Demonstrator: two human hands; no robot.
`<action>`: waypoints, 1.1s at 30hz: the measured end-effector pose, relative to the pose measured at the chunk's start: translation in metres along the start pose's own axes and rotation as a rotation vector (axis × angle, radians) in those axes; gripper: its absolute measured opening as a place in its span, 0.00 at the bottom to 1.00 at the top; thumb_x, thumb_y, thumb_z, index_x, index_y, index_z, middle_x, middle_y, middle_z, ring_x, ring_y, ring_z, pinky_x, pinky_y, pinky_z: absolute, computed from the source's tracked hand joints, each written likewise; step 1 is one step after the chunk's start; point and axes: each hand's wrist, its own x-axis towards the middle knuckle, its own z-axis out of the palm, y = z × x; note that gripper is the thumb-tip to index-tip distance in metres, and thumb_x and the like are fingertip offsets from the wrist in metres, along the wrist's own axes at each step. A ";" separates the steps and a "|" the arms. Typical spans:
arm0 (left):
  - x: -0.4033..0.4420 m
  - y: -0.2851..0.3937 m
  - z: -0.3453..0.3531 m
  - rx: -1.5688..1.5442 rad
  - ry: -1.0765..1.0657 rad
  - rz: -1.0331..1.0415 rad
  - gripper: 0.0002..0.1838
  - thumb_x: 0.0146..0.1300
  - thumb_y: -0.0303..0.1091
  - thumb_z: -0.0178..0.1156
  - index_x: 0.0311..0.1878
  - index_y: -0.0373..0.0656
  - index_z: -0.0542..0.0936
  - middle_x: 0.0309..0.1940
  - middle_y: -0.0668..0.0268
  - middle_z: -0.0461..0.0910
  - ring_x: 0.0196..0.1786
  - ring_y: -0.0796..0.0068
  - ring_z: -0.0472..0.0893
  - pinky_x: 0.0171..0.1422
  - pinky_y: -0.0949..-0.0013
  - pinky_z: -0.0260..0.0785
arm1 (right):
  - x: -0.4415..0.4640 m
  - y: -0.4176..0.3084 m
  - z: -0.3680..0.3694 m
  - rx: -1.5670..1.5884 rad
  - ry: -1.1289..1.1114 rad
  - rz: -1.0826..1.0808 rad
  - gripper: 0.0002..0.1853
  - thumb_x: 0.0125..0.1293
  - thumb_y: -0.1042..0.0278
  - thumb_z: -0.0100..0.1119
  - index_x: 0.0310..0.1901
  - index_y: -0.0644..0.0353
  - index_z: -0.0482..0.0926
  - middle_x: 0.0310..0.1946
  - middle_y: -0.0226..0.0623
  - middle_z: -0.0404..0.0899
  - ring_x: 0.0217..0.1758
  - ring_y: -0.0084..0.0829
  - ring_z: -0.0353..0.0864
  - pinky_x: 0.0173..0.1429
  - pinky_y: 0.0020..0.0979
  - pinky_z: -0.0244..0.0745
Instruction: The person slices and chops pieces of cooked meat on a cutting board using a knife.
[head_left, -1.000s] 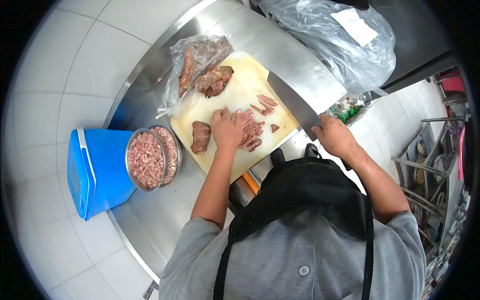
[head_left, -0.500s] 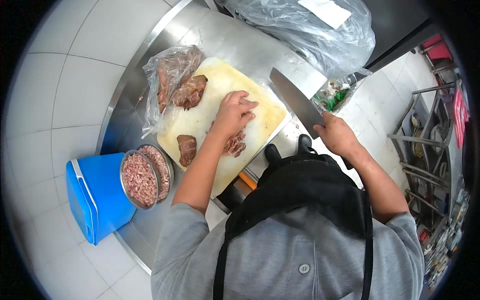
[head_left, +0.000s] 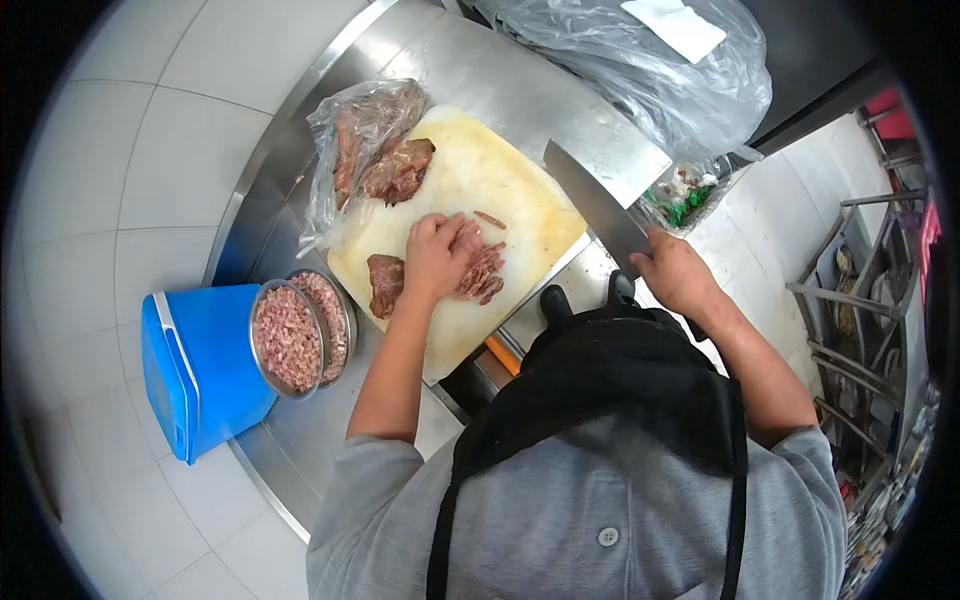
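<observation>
My right hand [head_left: 682, 272] is wrapped round the handle of a large chef's knife [head_left: 598, 205]. The blade points up and left, past the right edge of the cutting board [head_left: 500, 160] and apart from the meat. On the board, my left hand [head_left: 434, 258] has its fingers curled over a piece of sliced meat [head_left: 466, 238]. Beside those fingers lies a heap of thin meat slices [head_left: 483, 272], with one loose strip [head_left: 489, 219] above it. A dark chunk of meat [head_left: 386, 284] sits left of my left wrist. Another big piece [head_left: 400, 172] rests at the board's upper left edge.
A clear plastic bag [head_left: 350, 130] with meat lies beyond the board. Two metal bowls of diced meat [head_left: 287, 338] stand beside a blue cooler [head_left: 205, 365] at the left. A large plastic bag [head_left: 650, 80] and a scrap container [head_left: 690, 195] are at upper right.
My left hand has moved left and down over the board, uncovering more slices and the loose strip. My right hand still holds the knife in nearly the same place.
</observation>
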 end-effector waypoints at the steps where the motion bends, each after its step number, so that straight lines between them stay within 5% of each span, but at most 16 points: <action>1: -0.010 0.007 -0.001 0.000 0.004 -0.006 0.20 0.65 0.43 0.66 0.54 0.40 0.85 0.49 0.53 0.79 0.54 0.51 0.77 0.62 0.54 0.70 | 0.001 0.000 0.001 -0.004 -0.002 -0.006 0.15 0.70 0.62 0.59 0.46 0.68 0.75 0.40 0.61 0.83 0.49 0.59 0.83 0.55 0.52 0.76; 4: -0.024 0.016 0.002 0.099 0.081 0.034 0.24 0.67 0.43 0.65 0.60 0.37 0.82 0.52 0.47 0.77 0.57 0.47 0.76 0.65 0.55 0.68 | 0.004 0.000 0.005 -0.013 -0.018 -0.054 0.15 0.70 0.62 0.59 0.46 0.69 0.75 0.40 0.62 0.83 0.50 0.60 0.82 0.55 0.53 0.76; 7: -0.005 0.010 0.010 -0.038 0.237 0.031 0.19 0.64 0.39 0.67 0.54 0.40 0.85 0.51 0.51 0.79 0.57 0.49 0.77 0.65 0.55 0.69 | 0.008 -0.008 0.006 -0.023 -0.010 -0.115 0.16 0.70 0.62 0.59 0.46 0.69 0.75 0.41 0.62 0.83 0.50 0.59 0.82 0.55 0.53 0.75; 10: 0.029 0.022 0.014 -0.063 -0.003 0.165 0.10 0.57 0.31 0.68 0.42 0.44 0.88 0.43 0.59 0.83 0.51 0.54 0.80 0.60 0.57 0.72 | 0.009 -0.021 0.006 -0.026 -0.049 -0.116 0.16 0.70 0.62 0.59 0.46 0.69 0.75 0.41 0.62 0.83 0.51 0.59 0.82 0.56 0.53 0.75; 13: 0.060 0.009 0.014 -0.110 -0.155 0.185 0.09 0.58 0.30 0.67 0.42 0.43 0.88 0.38 0.57 0.84 0.48 0.52 0.81 0.56 0.57 0.73 | 0.014 -0.024 0.007 -0.047 -0.058 -0.150 0.15 0.70 0.62 0.59 0.46 0.69 0.76 0.42 0.62 0.82 0.51 0.59 0.81 0.56 0.53 0.75; 17: 0.065 -0.031 0.013 -0.034 0.001 0.151 0.06 0.58 0.29 0.66 0.39 0.41 0.87 0.34 0.57 0.84 0.45 0.52 0.81 0.54 0.56 0.74 | 0.013 -0.021 0.011 -0.041 -0.051 -0.154 0.15 0.70 0.62 0.59 0.45 0.69 0.75 0.41 0.62 0.83 0.51 0.60 0.81 0.55 0.54 0.75; 23: 0.015 -0.023 -0.035 -0.114 0.108 -0.269 0.05 0.57 0.30 0.68 0.35 0.41 0.87 0.34 0.57 0.83 0.45 0.54 0.81 0.54 0.57 0.74 | 0.005 -0.008 0.005 -0.016 -0.019 -0.121 0.15 0.70 0.62 0.60 0.45 0.68 0.75 0.40 0.61 0.83 0.49 0.60 0.82 0.54 0.54 0.75; 26: -0.019 -0.010 -0.024 -0.082 0.025 -0.189 0.14 0.54 0.34 0.72 0.43 0.40 0.86 0.43 0.55 0.83 0.50 0.53 0.81 0.57 0.60 0.74 | 0.006 -0.003 0.009 0.000 -0.038 -0.123 0.15 0.70 0.63 0.59 0.45 0.68 0.75 0.40 0.61 0.83 0.49 0.60 0.82 0.54 0.53 0.76; 28: -0.025 -0.005 -0.006 -0.195 0.211 -0.015 0.32 0.48 0.40 0.77 0.57 0.39 0.82 0.58 0.52 0.77 0.61 0.50 0.76 0.65 0.58 0.70 | 0.010 -0.004 0.010 -0.020 -0.033 -0.145 0.15 0.70 0.63 0.59 0.46 0.68 0.75 0.40 0.61 0.83 0.49 0.59 0.82 0.54 0.53 0.76; 29: -0.026 0.001 -0.004 -0.199 0.217 -0.014 0.32 0.48 0.40 0.77 0.57 0.39 0.82 0.58 0.52 0.77 0.61 0.50 0.76 0.65 0.58 0.70 | 0.011 -0.007 0.011 -0.043 -0.036 -0.163 0.15 0.70 0.63 0.59 0.46 0.68 0.75 0.40 0.61 0.83 0.49 0.59 0.82 0.55 0.53 0.76; 31: -0.033 0.015 -0.002 -0.059 0.011 -0.051 0.50 0.43 0.48 0.80 0.69 0.37 0.72 0.68 0.50 0.67 0.69 0.48 0.69 0.73 0.54 0.63 | 0.010 -0.014 0.010 -0.076 -0.035 -0.175 0.14 0.70 0.63 0.58 0.46 0.68 0.75 0.40 0.61 0.83 0.49 0.59 0.82 0.55 0.53 0.76; 33: -0.042 0.028 0.006 -0.029 0.038 -0.072 0.53 0.41 0.50 0.81 0.71 0.37 0.69 0.67 0.50 0.67 0.69 0.48 0.68 0.73 0.51 0.61 | 0.010 -0.022 0.008 -0.103 -0.041 -0.230 0.15 0.71 0.63 0.57 0.46 0.69 0.76 0.40 0.61 0.83 0.49 0.59 0.82 0.55 0.53 0.76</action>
